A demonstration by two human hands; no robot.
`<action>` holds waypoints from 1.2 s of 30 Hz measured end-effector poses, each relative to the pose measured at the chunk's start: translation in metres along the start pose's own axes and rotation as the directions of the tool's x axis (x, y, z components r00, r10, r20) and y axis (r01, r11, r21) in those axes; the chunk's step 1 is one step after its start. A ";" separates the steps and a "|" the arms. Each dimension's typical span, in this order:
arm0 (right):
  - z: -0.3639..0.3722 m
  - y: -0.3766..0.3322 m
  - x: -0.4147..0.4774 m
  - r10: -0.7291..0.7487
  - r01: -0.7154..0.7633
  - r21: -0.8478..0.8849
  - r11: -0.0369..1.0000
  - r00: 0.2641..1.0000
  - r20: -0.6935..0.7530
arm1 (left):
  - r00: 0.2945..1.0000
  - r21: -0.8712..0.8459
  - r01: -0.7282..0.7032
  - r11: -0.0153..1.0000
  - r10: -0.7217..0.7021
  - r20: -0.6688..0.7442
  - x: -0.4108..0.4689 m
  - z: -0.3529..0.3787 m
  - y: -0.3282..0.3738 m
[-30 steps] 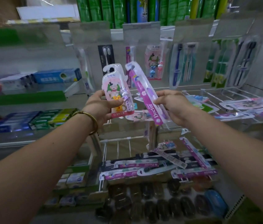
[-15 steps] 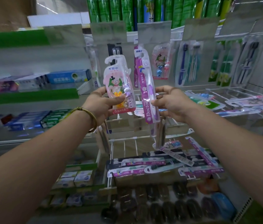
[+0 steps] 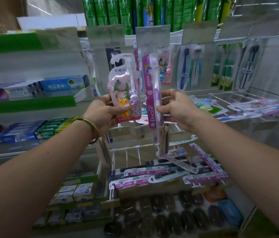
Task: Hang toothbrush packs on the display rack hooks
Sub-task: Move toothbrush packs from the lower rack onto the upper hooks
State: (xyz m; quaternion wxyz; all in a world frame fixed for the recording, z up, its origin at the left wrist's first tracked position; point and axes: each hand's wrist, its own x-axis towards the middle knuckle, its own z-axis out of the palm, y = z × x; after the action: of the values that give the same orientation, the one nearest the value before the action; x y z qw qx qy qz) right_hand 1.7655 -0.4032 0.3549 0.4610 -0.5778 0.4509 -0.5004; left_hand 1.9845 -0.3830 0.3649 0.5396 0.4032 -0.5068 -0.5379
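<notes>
Your left hand (image 3: 103, 115) grips a pink children's toothbrush pack (image 3: 124, 83) — a clear blister over a card with a cartoon rabbit, a lilac bunny-handled brush down its right side, a red strip along the bottom and a white hook-shaped tab at the top. Your thumb lies across the front of its lower part and the other fingers curl behind it, so most of the pack stands upright above your fingers.

Your right hand (image 3: 178, 109) pinches a narrow purple pack (image 3: 149, 93) printed "Doctor", with a pale brush under clear plastic. Thumb and fingertips close on its right edge, just below the middle; the top rises well above your fingers and the bottom end hangs below them.

The two packs stand side by side, close but not touching, between your hands and in front of the hanging packs (image 3: 189, 66) on the rack. A gold bangle (image 3: 90, 125) circles your left wrist.
</notes>
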 end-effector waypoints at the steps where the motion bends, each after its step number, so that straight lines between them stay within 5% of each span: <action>1: -0.002 0.000 0.000 -0.011 0.011 0.007 1.000 1.000 -0.005 | 1.000 -0.003 -0.002 1.000 0.002 0.004 0.000 0.001 -0.001; 23: -0.013 -0.006 0.030 -0.074 0.075 -0.031 0.997 0.997 0.010 | 0.999 0.000 -0.040 0.999 0.040 -0.019 0.019 0.012 0.002; 36: -0.004 0.003 0.079 -0.119 0.115 -0.130 0.985 0.993 -0.024 | 0.988 0.188 -0.027 0.982 0.054 -0.142 0.063 0.003 0.001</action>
State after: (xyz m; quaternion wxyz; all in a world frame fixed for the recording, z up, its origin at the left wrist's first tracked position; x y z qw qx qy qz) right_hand 1.7690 -0.4812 0.3654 0.3855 -0.6238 0.4545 -0.5057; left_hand 1.9762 -0.4450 0.3736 0.5460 0.4798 -0.5220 -0.4463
